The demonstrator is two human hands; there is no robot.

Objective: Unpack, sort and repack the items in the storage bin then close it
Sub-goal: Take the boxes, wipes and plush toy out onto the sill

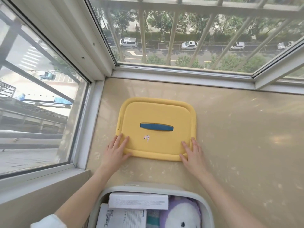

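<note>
Closest to us, at the bottom centre of the frame, the pale grey rounded plastic storage bin (164, 188) is standing open. It is holding a long white cardboard box (138, 200), a flat white printed carton (121, 218) under it and a purple and white plush toy (182, 216) on the right side. Further up, at mid-frame, the yellow rounded-square plastic lid (156, 116) is lying flat on the beige speckled window ledge (238, 129), well apart from the bin, with its dark blue recessed handle (156, 127) facing up and a small white sticker (146, 138) just below the handle.

We are pressing both hands onto the lid's near corners: our left hand (116, 151) on the lower left corner, our right hand (192, 153) on the lower right. Both are lying flat with straight fingers slightly spread, gripping nothing, thumbs along the near edge. Behind the ledge the barred window (181, 38) is filling the top of the frame, with cars parked far below.
</note>
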